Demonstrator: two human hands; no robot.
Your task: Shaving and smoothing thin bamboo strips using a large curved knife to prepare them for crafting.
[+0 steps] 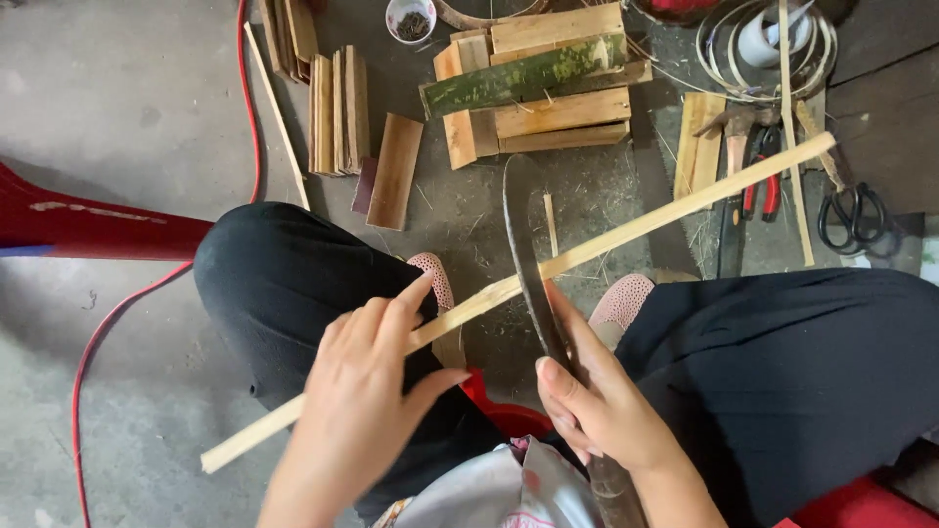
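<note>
left hand (367, 391) gripped long bamboo strip (548, 269); right hand (597, 401) closed round curved knife (533, 264), blade crossing strip near middle.

pale bamboo strip (606, 244), mottled green bamboo slab (523, 76), red-handled pliers (761, 191), red cable (249, 108)

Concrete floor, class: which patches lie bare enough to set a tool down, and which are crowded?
Bare: the grey concrete floor left of the thin red cable, above the red plastic seat. Crowded: around the stacked pale split-bamboo blocks and the black-handled scissors.
</note>
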